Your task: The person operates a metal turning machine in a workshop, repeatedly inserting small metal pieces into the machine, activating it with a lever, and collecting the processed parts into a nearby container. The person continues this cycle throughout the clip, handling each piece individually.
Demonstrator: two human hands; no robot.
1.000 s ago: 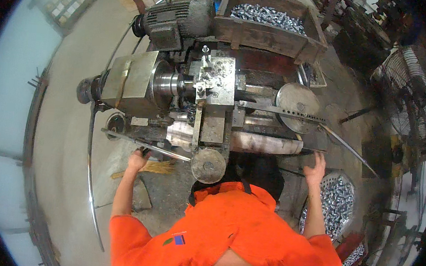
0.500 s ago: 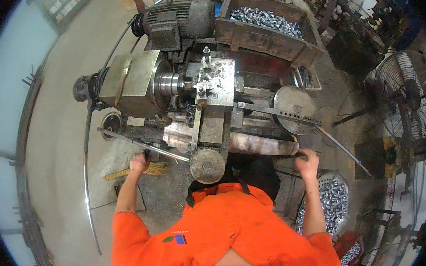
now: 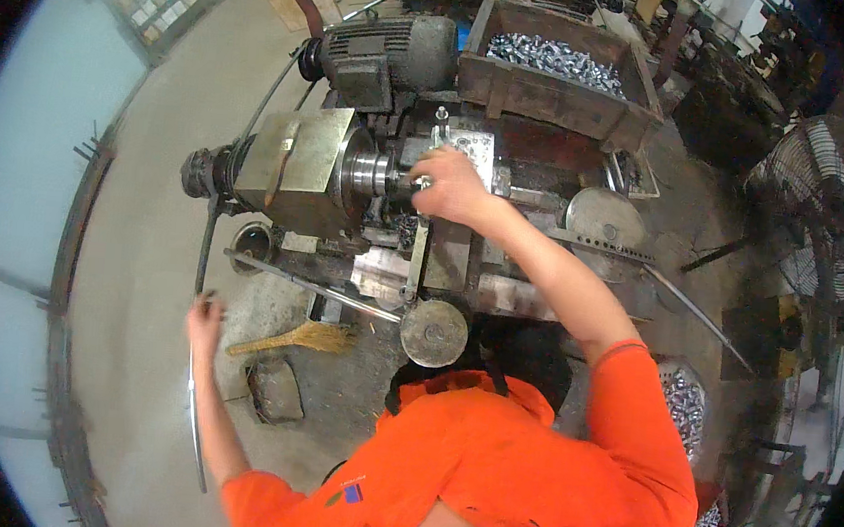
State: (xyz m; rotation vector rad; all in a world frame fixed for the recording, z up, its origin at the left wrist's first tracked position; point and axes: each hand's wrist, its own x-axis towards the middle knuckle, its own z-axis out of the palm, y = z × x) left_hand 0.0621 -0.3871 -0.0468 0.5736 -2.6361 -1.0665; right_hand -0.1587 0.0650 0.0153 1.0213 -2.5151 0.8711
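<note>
My right hand (image 3: 448, 186) reaches over the tool post (image 3: 476, 147), its fingers curled close together beside the spindle nose (image 3: 365, 173) of a small lathe. What they pinch is hidden behind the hand and too small to name. Off to the left, my left hand (image 3: 205, 324) is closed around a long thin metal rod (image 3: 195, 424) that hangs down from the headstock side. Below the tool post, a lever bar with a round disc weight (image 3: 433, 334) hangs in front of me. Another disc (image 3: 606, 219) lies at the right with a perforated bar (image 3: 602, 244) across it.
A wooden crate (image 3: 563, 106) of small metal parts stands behind the lathe, beside the motor (image 3: 389, 58). At right are a fan (image 3: 803, 204) and a basket of parts (image 3: 683, 413). A broom (image 3: 302, 338) and a dustpan (image 3: 275, 391) lie on the floor, left.
My right hand has gone from the right-hand side of the lathe up to the tool post. My left hand has left the area by the broom and moved left to the rod.
</note>
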